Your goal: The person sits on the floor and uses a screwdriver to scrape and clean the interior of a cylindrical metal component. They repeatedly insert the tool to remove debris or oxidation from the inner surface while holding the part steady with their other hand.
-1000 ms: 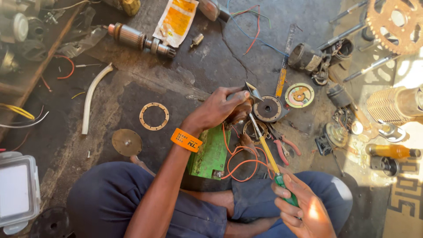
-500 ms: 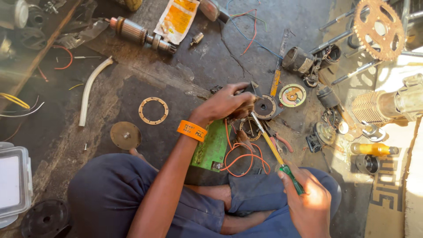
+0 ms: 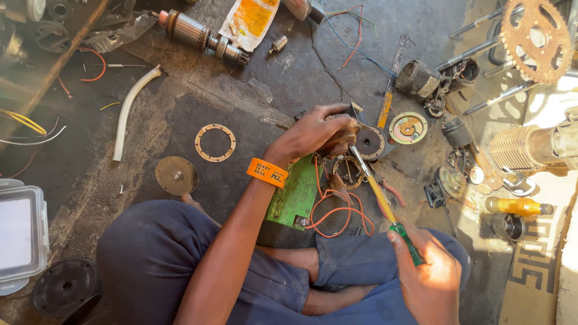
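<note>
The left hand [image 3: 316, 129] is covering most of a small round motor part [image 3: 368, 142] on the floor [image 3: 253, 90], so the way the fingers are gripping it is hard to make out; they are curling down closed over its near side, just above a green circuit board [image 3: 295, 195] with orange wires [image 3: 337, 210] looping from it. The right hand [image 3: 430, 277] is sitting low at the frame's edge, partly cut off, its fingers wrapping shut around the green handle of a screwdriver [image 3: 379, 192]. The yellow shaft is slanting up and left, with its tip lying at the part under the left hand; whether the tip is touching is unclear.

Compared with half a second ago, the screwdriver is keeping much the same slant and the left hand is staying over the part, while the right hand is sitting slightly nearer the knees.

The left forearm, wearing an orange wristband [image 3: 267, 173], is reaching forward over the crossed legs, wrist bending down.
</note>
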